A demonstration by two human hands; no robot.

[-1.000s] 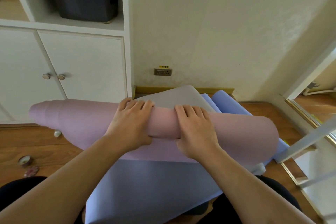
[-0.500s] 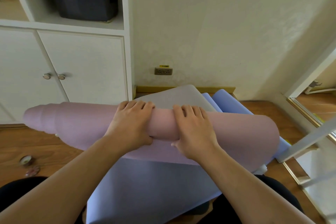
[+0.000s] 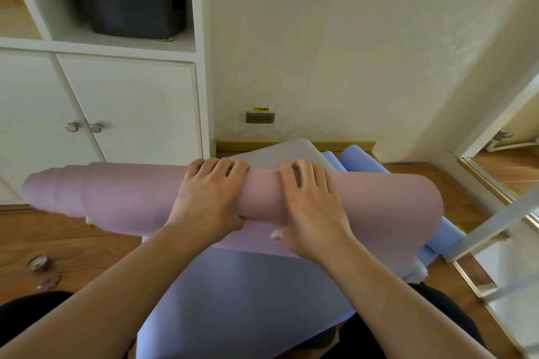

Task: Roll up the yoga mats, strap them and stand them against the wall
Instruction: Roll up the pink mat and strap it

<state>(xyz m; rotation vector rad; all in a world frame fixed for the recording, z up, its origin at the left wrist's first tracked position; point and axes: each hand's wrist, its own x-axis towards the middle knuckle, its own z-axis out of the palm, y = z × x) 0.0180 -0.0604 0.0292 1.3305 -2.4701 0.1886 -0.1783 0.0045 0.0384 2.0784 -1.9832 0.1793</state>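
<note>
On blue mat | left hand, right hand both grip pink mat roll

white cabinet close left, wall ahead, bare wood floor lower left

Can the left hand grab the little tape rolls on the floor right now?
Probably not yet. The left hand is busy gripping the pink mat, as is the right hand. The tape rolls lie bare on the floor, so letting go first should free the way.
</note>
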